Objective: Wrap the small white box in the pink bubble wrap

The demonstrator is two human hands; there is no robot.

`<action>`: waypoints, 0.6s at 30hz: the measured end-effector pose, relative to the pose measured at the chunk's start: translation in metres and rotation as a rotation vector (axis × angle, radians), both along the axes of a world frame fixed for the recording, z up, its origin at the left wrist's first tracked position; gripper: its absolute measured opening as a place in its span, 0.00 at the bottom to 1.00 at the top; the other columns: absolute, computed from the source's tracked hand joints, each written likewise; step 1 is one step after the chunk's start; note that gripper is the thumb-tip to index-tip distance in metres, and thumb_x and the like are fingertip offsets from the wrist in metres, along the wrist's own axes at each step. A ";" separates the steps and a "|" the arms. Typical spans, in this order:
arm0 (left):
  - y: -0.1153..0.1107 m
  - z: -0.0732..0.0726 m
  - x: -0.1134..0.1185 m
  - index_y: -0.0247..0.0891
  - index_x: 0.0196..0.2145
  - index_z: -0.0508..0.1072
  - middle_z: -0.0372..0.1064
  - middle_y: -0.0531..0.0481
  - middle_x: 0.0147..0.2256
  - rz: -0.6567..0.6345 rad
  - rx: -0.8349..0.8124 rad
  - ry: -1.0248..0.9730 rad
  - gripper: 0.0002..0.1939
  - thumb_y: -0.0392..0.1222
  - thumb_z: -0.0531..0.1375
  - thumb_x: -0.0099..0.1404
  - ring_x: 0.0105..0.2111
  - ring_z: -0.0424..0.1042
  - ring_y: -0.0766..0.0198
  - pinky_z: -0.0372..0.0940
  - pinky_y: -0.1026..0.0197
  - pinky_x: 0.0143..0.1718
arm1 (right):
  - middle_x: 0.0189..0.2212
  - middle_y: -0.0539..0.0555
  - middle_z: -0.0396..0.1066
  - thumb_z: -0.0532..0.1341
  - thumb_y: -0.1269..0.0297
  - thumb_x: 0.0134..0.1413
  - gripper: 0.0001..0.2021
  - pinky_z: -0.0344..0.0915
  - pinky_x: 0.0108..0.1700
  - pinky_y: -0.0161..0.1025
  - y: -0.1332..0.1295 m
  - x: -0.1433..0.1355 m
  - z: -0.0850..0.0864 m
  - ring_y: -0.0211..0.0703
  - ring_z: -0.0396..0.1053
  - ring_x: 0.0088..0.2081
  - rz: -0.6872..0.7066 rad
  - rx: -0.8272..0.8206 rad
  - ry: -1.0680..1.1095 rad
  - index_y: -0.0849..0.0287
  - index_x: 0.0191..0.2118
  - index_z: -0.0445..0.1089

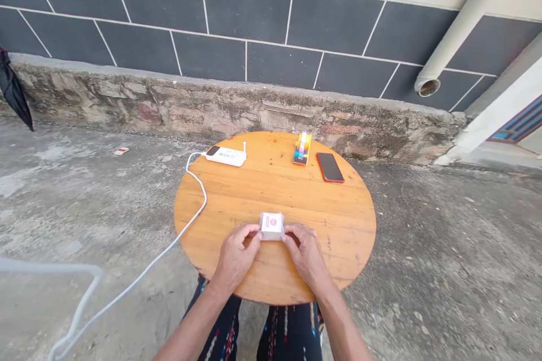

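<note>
A small white box (271,227) with pink-red print on its top lies near the front of the round wooden table (237,197). Its sides look greyish and shiny, like clear wrap. My left hand (239,254) pinches its left end between thumb and forefinger. At the opposite end, the thumb and forefinger of my right hand (305,251) hold the box the same way. What is printed on the top is too small to read.
Toward the table's back stand a yellow-and-blue tape dispenser (302,149) and a red-edged phone (330,167). A white device (226,155) at the back left trails a white cable (178,237) off the left edge. A stone-based wall (203,104) rises behind.
</note>
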State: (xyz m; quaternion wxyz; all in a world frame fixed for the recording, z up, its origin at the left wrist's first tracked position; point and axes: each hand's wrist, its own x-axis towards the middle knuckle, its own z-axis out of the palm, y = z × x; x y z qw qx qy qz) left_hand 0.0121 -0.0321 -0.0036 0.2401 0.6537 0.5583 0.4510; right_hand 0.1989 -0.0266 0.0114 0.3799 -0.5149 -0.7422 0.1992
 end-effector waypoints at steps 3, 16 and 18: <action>-0.001 0.001 -0.001 0.39 0.37 0.72 0.74 0.49 0.35 -0.025 -0.010 -0.010 0.08 0.41 0.55 0.63 0.37 0.74 0.59 0.68 0.57 0.41 | 0.37 0.52 0.75 0.57 0.67 0.57 0.06 0.63 0.47 0.46 -0.001 0.001 0.000 0.47 0.71 0.41 0.012 0.005 0.001 0.54 0.38 0.71; -0.006 0.003 0.024 0.45 0.65 0.49 0.41 0.50 0.67 -0.059 -0.212 -0.536 0.28 0.55 0.43 0.71 0.66 0.43 0.58 0.44 0.50 0.66 | 0.68 0.53 0.33 0.43 0.50 0.66 0.31 0.40 0.67 0.54 -0.017 -0.038 -0.009 0.45 0.35 0.68 -0.097 -0.231 0.332 0.56 0.68 0.36; -0.002 -0.001 0.030 0.44 0.65 0.49 0.41 0.49 0.67 -0.062 -0.231 -0.568 0.29 0.57 0.39 0.71 0.66 0.44 0.58 0.48 0.51 0.65 | 0.68 0.54 0.33 0.42 0.48 0.65 0.32 0.40 0.67 0.55 -0.016 -0.046 -0.008 0.45 0.35 0.68 -0.095 -0.289 0.338 0.58 0.68 0.35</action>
